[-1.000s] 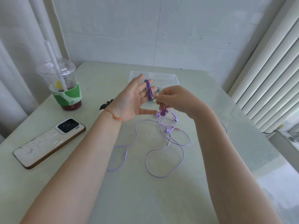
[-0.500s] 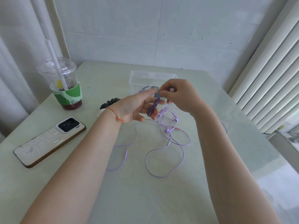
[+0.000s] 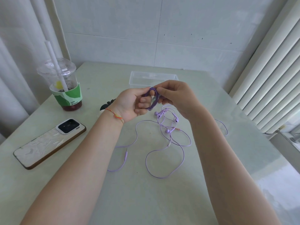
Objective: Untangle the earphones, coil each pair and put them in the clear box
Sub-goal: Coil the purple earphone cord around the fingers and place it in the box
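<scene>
Above the pale green tabletop (image 3: 146,200), both bare hands are meeting in front of the clear rectangular plastic box (image 3: 138,78), which is standing near the table's far edge. The left hand (image 3: 131,104), palm turned toward the camera and wearing a thin orange string bracelet (image 3: 116,115) at the wrist, is curling its fingers (image 3: 142,101) through a small coil of dark purple earphone cable (image 3: 153,99). The right hand (image 3: 175,96) is closing thumb and fingertips (image 3: 158,90) on the top of the same coil, so both hands are gripping it at once. The coil is being held off the table, just in front of the box and not inside it.

Below the hands, a loose pair of light lilac wired earphones (image 3: 168,132) is lying tangled on the tabletop, its buds clustered beneath the right wrist and its cable looping toward the camera; the lilac plug end (image 3: 126,154) is resting beside the left forearm.

At the left, a clear plastic cup with a domed lid, white straw and green sleeve (image 3: 65,88) is standing upright with dark red liquid at the bottom. A smartphone in a white textured case with a brown rim (image 3: 48,143) is lying face down near it. A small black object (image 3: 107,104) is showing partly behind the left wrist; what it is cannot be told.
</scene>
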